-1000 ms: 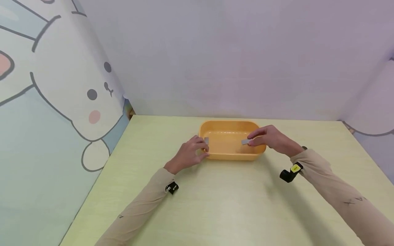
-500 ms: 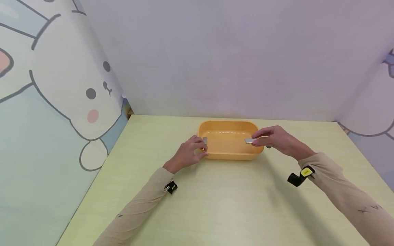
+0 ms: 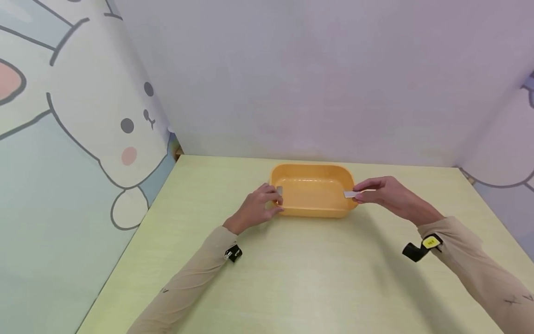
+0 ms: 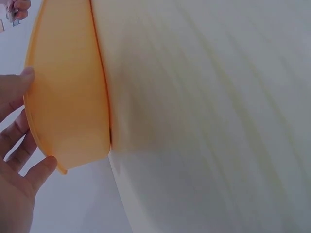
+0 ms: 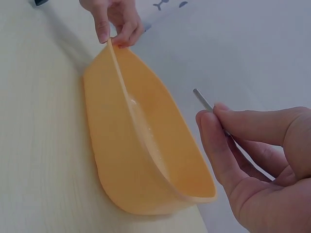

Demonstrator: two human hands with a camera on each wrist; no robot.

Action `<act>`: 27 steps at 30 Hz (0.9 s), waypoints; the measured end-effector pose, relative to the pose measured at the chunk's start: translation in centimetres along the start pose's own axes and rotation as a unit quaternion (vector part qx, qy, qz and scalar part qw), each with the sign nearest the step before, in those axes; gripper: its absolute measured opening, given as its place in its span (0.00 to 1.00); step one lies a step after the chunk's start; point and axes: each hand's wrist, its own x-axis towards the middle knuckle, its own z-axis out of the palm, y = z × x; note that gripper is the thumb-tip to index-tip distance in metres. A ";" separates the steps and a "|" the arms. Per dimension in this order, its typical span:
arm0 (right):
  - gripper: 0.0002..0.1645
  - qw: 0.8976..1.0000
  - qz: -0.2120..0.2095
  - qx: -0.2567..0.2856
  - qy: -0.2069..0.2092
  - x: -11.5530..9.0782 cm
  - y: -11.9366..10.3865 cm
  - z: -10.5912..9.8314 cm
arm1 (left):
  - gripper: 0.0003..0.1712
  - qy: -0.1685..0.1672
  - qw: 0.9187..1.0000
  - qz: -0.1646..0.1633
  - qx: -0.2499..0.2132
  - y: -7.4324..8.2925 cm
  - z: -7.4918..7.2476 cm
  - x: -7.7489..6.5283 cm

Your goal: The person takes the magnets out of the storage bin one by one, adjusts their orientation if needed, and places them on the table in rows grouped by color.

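Note:
An orange plastic tub [image 3: 310,212] with rounded corners stands near the table's back edge. My left hand [image 3: 260,206] holds the tub's left end by the rim; the left wrist view shows thumb and fingers on that rim. Beside those fingers, in the head view, a small grey rectangle [image 3: 280,190] shows at the tub's left end; whether it is fixed there or held, I cannot tell. At the tub's right end my right hand [image 3: 385,197] pinches a thin, flat grey piece [image 3: 349,194] between thumb and fingertips. In the right wrist view that piece appears edge-on, apart from the rim.
The pale yellow table [image 3: 308,278] spreads in front of the tub. A plain light wall [image 3: 308,83] rises just behind it. To the left is a wall [image 3: 83,199] with a cartoon animal print. Black straps with small devices sit on both sleeves.
My right hand has moved to the right with the flat grey piece, from over the tub's inside to its right rim. The left hand and the tub have stayed in place.

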 end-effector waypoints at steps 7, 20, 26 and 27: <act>0.13 1.000 0.006 0.022 0.006 -1.1 0.5 -1.0 | 0.06 0.003 1.000 -0.002 -0.006 0.1 0.1 0.0; 0.11 0.998 0.008 0.056 0.005 -1.8 1.3 -1.9 | 0.07 0.009 1.000 -0.002 -0.001 0.0 0.0 -0.2; 0.11 0.997 0.005 0.072 0.000 -2.1 1.8 -2.2 | 0.07 0.006 1.000 0.000 -0.006 -0.1 0.0 -0.1; 0.11 0.997 0.004 0.074 0.000 -2.2 1.9 -2.3 | 0.07 0.005 1.000 0.001 -0.006 -0.1 0.0 -0.1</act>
